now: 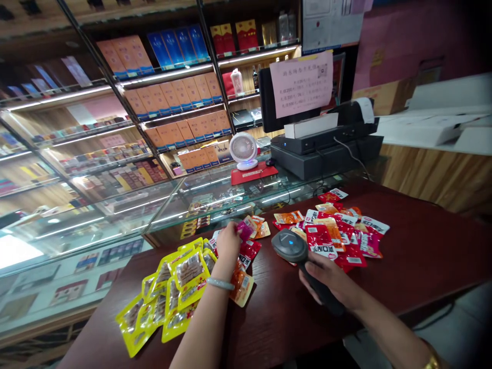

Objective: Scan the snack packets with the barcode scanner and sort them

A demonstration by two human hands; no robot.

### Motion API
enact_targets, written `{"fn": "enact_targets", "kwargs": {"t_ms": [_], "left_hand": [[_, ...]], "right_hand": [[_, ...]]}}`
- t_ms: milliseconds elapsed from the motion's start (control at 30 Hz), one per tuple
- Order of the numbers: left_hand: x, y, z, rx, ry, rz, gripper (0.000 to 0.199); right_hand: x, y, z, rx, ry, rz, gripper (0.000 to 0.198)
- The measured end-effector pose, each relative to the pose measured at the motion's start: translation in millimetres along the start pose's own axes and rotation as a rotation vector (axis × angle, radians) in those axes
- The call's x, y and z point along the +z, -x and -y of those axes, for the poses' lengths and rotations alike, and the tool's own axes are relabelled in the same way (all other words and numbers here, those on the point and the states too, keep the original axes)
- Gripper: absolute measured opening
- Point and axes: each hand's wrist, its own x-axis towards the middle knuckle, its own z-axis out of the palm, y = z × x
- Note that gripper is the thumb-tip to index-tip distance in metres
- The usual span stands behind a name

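clearly, scanner: the scanner (289,246) called for a steady hold, its head turned squarely toward one packet at a time, since a neighbour's code could have been read by mistake.
purple packet: the purple packet (244,230) lay at the fingers of the left hand (228,242), among the middle pile (242,288) on the table (277,310); keeping it apart from the others, flat and code outward, seemed the sound way, as a creased wrapper could have spoiled a reading.
right hand: the right hand (326,278) was closed around the scanner's handle, its forearm coming in from the lower right; whether a finger pressed the trigger could not be told.
left hand: it reached forward, back upward, its wrist in a pale bracelet (220,284) beside the yellow packets (188,270); the fingers bent toward the purple packet, tips partly hidden, so a pinch could not be confirmed.
far pile: red and orange packets (320,236) lay just beyond the scanner.
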Motion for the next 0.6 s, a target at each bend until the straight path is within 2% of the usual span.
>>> {"fn": "enact_targets", "kwargs": {"t_ms": [200,433,600], "left_hand": [[-2,14,-11,0.068,0.311,0.175,0.019],[3,26,-15,0.168,0.353,0.164,0.019],[16,23,-25,0.116,0.597,0.169,0.017]], "right_hand": [[6,-11,1,-0.003,-0.016,0.054,0.046],[2,-12,-2,-0.014,-0.064,0.045,0.043],[-2,-9,-2,-0.005,-0.076,0.023,0.042]]}}
